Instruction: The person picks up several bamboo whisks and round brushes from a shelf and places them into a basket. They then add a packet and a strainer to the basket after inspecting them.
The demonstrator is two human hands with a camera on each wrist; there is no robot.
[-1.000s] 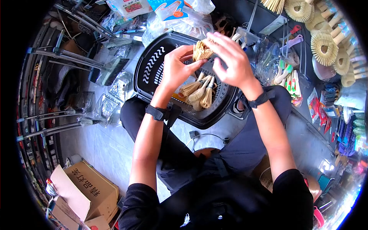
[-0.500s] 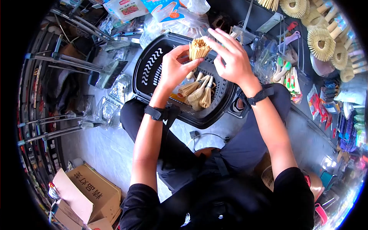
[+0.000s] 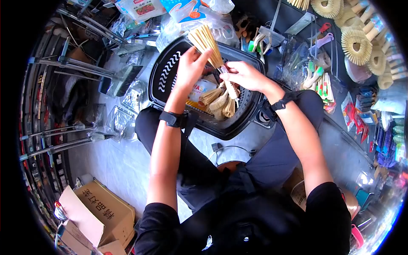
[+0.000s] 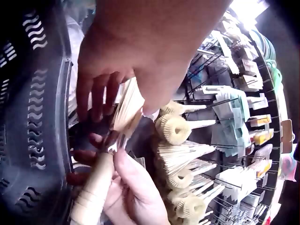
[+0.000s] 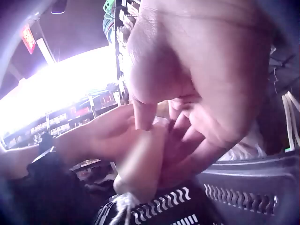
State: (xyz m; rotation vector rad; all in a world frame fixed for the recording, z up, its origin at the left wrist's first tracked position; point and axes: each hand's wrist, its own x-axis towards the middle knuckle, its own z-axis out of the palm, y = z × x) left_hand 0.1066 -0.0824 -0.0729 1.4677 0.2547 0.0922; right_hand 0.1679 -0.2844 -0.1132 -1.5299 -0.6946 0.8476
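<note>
A bamboo whisk brush (image 3: 207, 41) is held slantwise above the black basket (image 3: 158, 102), bristles up and away, handle down to the right. The left hand (image 3: 189, 70) grips its bristle bundle (image 4: 129, 107). Around the top of the wooden handle (image 4: 93, 192), where clear wrapping shows, the right hand (image 3: 245, 76) pinches with thumb and fingers. In the right wrist view the right hand (image 5: 187, 89) holds the pale handle (image 5: 140, 164), which has a white string at its end. Several similar brushes (image 3: 218, 102) lie in the basket below.
Plastic bags (image 3: 204, 29) lie beyond the basket. Round fibre brushes (image 3: 356, 46) hang at the right, near green-and-white brushes (image 3: 313, 77). Long-handled tools (image 3: 80, 68) stick out at the left, and an open cardboard box (image 3: 104, 208) sits at lower left. A cable (image 3: 233, 147) lies on the floor.
The brush has turned from bristle ends facing up to a slanted pose with its handle showing. The right hand has moved down from the bristle tips and taken hold of the handle.
</note>
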